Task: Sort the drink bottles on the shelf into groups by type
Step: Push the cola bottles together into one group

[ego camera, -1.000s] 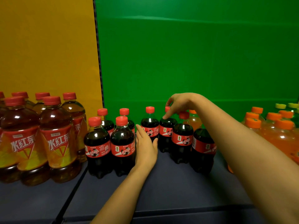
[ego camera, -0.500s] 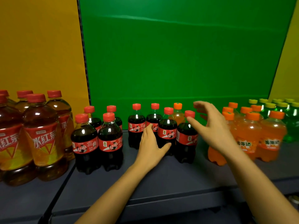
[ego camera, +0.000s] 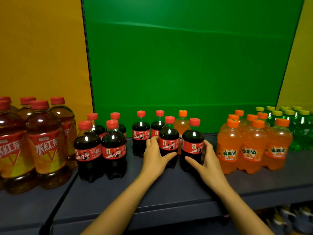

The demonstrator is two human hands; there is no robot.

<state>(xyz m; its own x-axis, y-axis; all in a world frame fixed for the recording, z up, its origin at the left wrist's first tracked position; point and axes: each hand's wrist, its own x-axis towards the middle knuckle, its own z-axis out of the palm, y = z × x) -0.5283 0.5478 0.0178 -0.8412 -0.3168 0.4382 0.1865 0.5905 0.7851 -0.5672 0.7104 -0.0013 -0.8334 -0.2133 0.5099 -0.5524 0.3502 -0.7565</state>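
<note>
Your tea bottles (ego camera: 44,143) stand grouped at far left, then four colas (ego camera: 100,146). At centre your left hand (ego camera: 155,156) wraps one cola bottle (ego camera: 168,141) and your right hand (ego camera: 207,160) cups another (ego camera: 192,143). A stray orange bottle (ego camera: 182,126) behind them still needs joining the orange group (ego camera: 254,143), beside the green bottles (ego camera: 298,126) at far right.

On the shelf: eight cola bottles (ego camera: 168,141), five tea bottles (ego camera: 45,143), eight orange soda bottles (ego camera: 250,146); green bottles (ego camera: 301,129) uncountable.
</note>
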